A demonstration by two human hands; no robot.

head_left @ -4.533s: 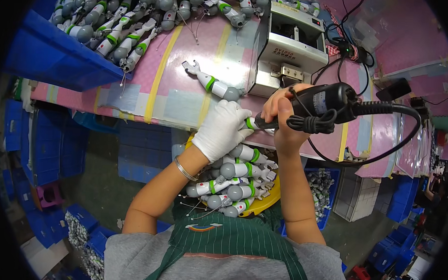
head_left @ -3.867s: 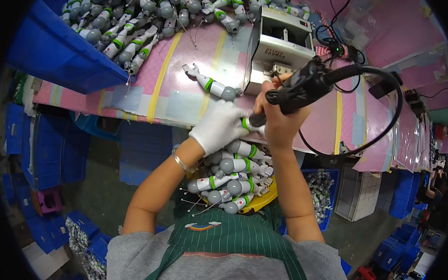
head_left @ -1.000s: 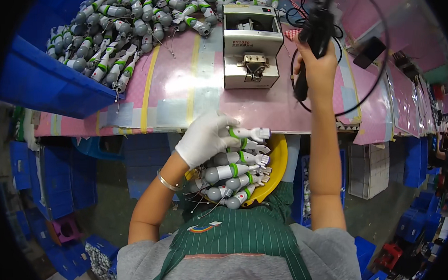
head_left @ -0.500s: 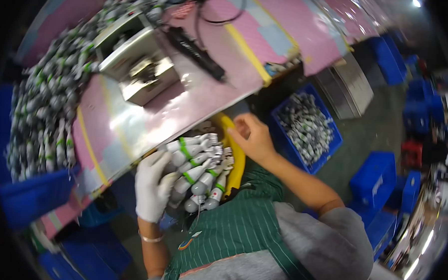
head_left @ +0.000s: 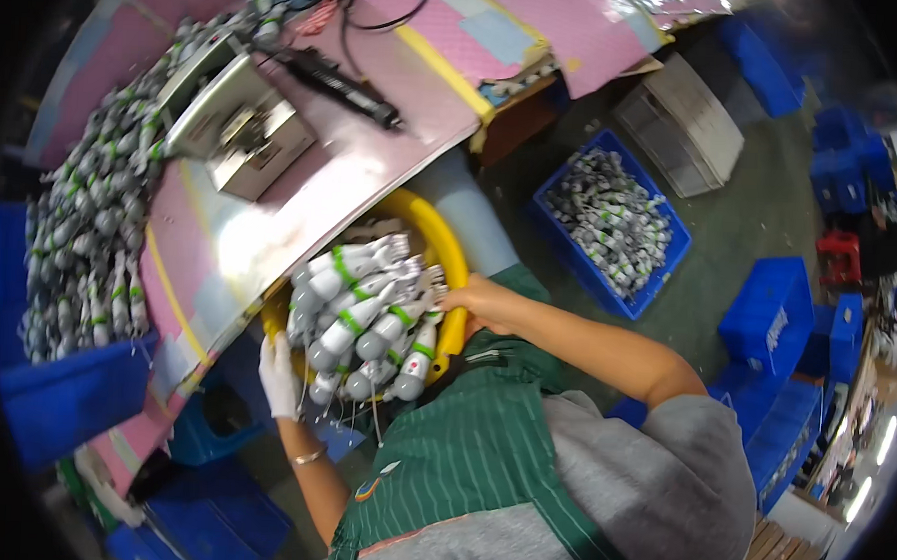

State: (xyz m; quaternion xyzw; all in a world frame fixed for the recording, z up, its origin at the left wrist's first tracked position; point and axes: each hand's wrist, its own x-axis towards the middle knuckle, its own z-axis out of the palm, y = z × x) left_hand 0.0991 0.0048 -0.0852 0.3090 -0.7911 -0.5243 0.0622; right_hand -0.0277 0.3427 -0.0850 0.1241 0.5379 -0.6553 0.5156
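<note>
A yellow basin (head_left: 456, 250) sits in front of me below the table edge, heaped with white and grey toy limbs (head_left: 352, 321). These have green bands, round grey ends and finger-like white tips; thin strands hang from some. My right hand (head_left: 479, 303), bare, is closed on the basin's right rim, its fingers partly hidden. On the left side, my left hand (head_left: 280, 376) in a white glove grips the basin's edge, with its fingertips mostly out of sight.
The pink-covered table (head_left: 414, 148) carries a black electric screwdriver (head_left: 332, 85), a white box-like fixture (head_left: 264, 147) and a large pile of similar limbs (head_left: 102, 185). A blue crate (head_left: 606, 232) of limbs stands on the floor at right, near a pale drawer cabinet (head_left: 680, 125).
My right hand has come down onto the basin's right rim. My left hand has moved down from beside the limbs to the basin's left edge. The view has shifted.
</note>
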